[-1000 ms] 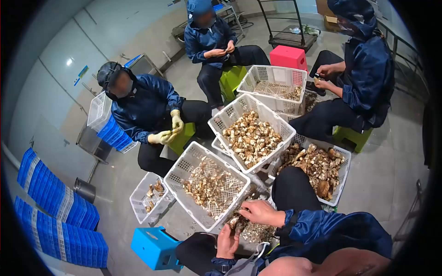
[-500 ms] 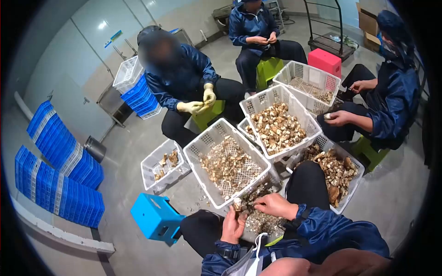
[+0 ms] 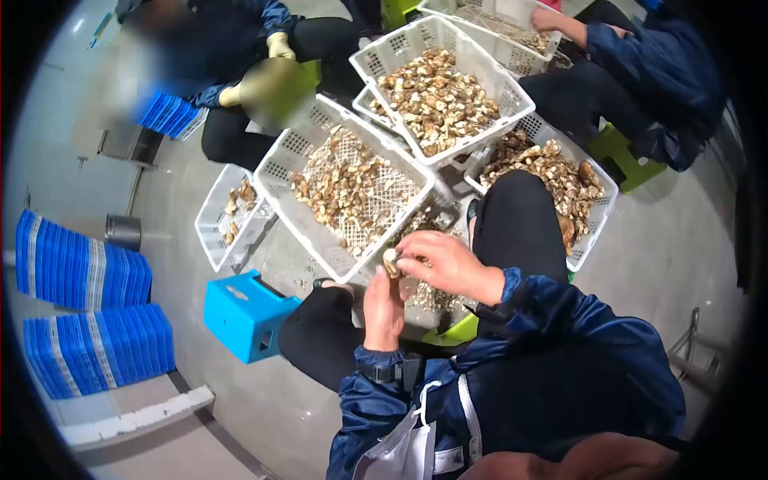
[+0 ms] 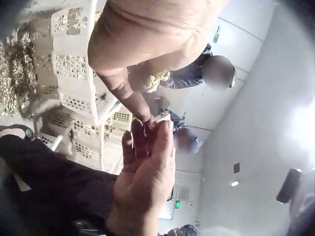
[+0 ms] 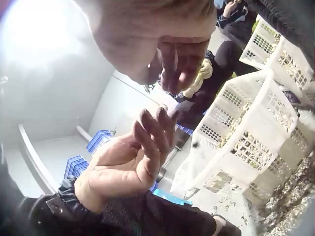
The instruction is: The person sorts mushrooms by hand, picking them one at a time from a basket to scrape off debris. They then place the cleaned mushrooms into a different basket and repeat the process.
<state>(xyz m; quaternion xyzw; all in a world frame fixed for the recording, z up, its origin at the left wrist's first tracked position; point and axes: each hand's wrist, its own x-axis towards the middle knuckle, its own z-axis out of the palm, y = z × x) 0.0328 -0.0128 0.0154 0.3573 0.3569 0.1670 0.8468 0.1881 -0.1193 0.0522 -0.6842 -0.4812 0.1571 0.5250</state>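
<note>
Left hand (image 3: 384,314) grips 1 mushroom (image 3: 391,263), fingers curled; right hand (image 3: 450,264), curled, apparently pinches it, near basket's (image 3: 298,226) near edge.

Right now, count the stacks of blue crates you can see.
3. Two are at far left in the head view: an upper stack and a lower stack. A smaller stack shows beside a seated worker, partly covered. Others may be hidden.
</note>
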